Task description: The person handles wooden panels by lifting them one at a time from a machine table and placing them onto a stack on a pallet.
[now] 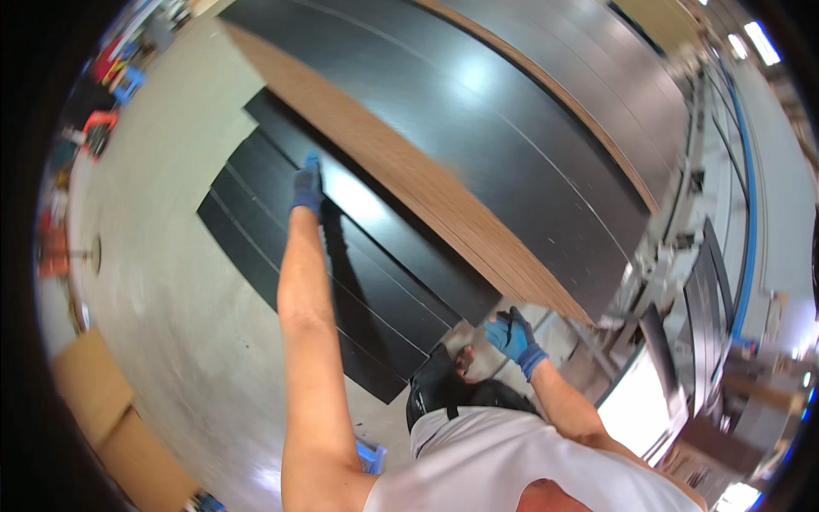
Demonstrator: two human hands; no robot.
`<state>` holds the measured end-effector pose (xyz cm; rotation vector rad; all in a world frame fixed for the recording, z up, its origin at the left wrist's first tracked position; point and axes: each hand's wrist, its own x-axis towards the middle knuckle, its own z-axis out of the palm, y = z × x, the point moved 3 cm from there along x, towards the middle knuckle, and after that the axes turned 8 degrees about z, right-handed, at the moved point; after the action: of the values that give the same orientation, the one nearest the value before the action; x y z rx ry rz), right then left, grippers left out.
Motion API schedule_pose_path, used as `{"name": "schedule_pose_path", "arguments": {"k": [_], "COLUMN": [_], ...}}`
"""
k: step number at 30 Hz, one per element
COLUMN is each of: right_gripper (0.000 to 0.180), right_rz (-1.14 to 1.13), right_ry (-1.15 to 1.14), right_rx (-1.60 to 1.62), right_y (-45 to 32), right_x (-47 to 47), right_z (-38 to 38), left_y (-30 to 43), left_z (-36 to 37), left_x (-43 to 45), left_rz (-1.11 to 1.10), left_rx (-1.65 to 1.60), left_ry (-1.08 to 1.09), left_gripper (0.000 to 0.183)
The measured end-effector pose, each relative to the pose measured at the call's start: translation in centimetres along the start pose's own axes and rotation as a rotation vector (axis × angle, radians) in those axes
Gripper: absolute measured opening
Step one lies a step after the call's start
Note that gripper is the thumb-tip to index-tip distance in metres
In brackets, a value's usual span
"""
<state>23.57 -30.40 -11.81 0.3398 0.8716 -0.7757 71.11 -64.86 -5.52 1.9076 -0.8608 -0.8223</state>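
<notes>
My left hand (308, 184), in a blue and dark work glove, reaches out over black panels with thin light lines. It is at the long edge between an upper, shinier black panel (358, 198) and a lower black panel (377, 288). Whether its fingers grip that edge or only rest there cannot be made out. My right hand (514, 339), gloved alike, is near the close corner of the upper panel, apparently apart from it. Its fingers are curled, and what lies inside them is hidden. Alongside rises a thick stack of black-faced boards (448, 115) with brown edges.
Another stack of dark boards (595, 70) stands beyond the first. Machine rails with a blue strip (745, 224) run along the right, where several dark panels (707, 288) lean. Cardboard (96, 390) lies on the concrete floor (173, 288) at lower left. A blue crate (371, 456) is behind my left arm.
</notes>
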Motion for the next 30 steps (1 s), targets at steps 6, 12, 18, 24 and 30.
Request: {"name": "schedule_pose_path", "arguments": {"k": [6,12,18,24,30], "right_gripper": [0.024,0.019,0.02,0.031,0.03], "right_rz": [-0.126,-0.246,-0.634,-0.833,-0.897], "right_ry": [0.307,0.724,0.136,0.276,0.207], "right_rx": [-0.065,0.05,0.286,0.548,0.595], "right_y": [1.9,2.2,0.8,-3.1,-8.8], "right_x": [-6.9,-19.9,-27.0,-32.8,-34.5], "right_z": [-9.8,-14.6,-23.4,-24.1,-26.0], "left_y": [1.2,-2.7,-4.5,4.3,14.4], "left_z": [-4.1,-0.2,2.7,15.8,35.5], "left_x": [-10.3,-28.4,-33.7,-47.4,-62.4], "left_rz": [0.105,-0.347,0.05,0.206,1.292], "left_rx": [-0.652,-0.575,0.142,0.283,0.307], "left_ry": [0.256,-0.243,-0.527,-1.065,-1.249], "left_gripper": [0.022,0.036,0.029,0.028,0.071]}}
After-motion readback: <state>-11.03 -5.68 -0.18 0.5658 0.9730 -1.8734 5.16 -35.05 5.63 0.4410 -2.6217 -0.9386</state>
